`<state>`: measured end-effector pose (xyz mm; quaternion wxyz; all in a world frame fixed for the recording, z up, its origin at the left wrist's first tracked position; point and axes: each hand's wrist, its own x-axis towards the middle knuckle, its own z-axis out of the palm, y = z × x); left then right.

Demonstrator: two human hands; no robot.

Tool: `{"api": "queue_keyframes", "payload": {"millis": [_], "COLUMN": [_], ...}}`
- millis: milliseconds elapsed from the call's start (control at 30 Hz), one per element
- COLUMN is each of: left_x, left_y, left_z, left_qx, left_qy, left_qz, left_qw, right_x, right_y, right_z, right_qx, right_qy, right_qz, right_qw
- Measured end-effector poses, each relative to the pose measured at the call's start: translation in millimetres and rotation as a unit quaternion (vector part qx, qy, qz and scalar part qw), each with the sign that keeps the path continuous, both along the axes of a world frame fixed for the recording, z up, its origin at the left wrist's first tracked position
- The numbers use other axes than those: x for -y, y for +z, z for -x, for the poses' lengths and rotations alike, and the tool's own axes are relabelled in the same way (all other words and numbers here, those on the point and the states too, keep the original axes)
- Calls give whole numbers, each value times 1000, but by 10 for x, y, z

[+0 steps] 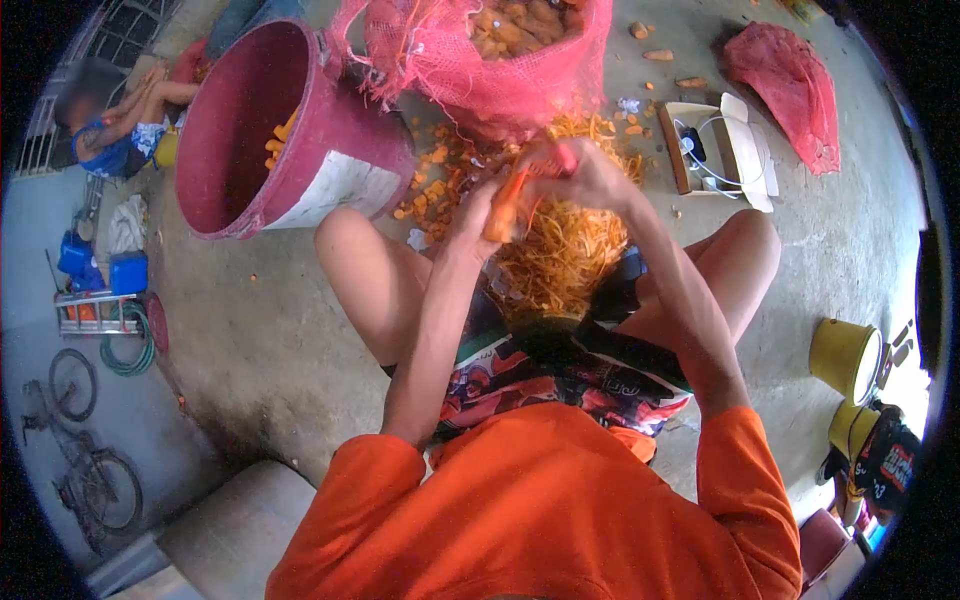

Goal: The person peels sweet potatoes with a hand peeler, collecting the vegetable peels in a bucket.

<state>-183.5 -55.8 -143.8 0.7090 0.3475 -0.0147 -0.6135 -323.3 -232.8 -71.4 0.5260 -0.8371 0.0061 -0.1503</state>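
My left hand (474, 212) is closed around a carrot (507, 208), held at a slant over the pile. In my right hand (595, 180) is a red peeler (564, 158), slightly blurred, close to the carrot's upper end. Below both hands, a heap of orange carrot peelings (565, 260) lies on the floor between my legs. Cut carrot pieces (432, 190) are scattered to its left. Beyond my hands stands a pink mesh sack (480, 85) with carrots (520, 28) in its opening.
A large maroon bucket (365, 120) lies tilted at left with several peeled carrots (281, 140) inside. At right are an open cardboard box (682, 150) with a white cable and a red mesh sack (785, 85). Another person (115, 130) sits at far left. Yellow buckets (838, 350) stand at right.
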Motion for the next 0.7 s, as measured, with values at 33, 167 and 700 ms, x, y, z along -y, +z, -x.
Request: {"api": "queue_keyframes", "payload": {"millis": [33, 167, 700], "left_x": [-18, -139, -29], "left_y": [-36, 123, 254], "left_z": [-28, 143, 170], "left_qx": [-29, 2, 36], "left_qy": [-51, -17, -9], "left_qz": [25, -7, 11], "left_qw": [998, 1000, 999], "right_x": [124, 588, -14], "right_y": [-87, -284, 12], "right_z": [18, 74, 18], "right_qx": [-2, -6, -15], "right_qy": [-3, -141, 79], "right_qz": [-2, -40, -39], "right_qw": [1000, 989, 996]}}
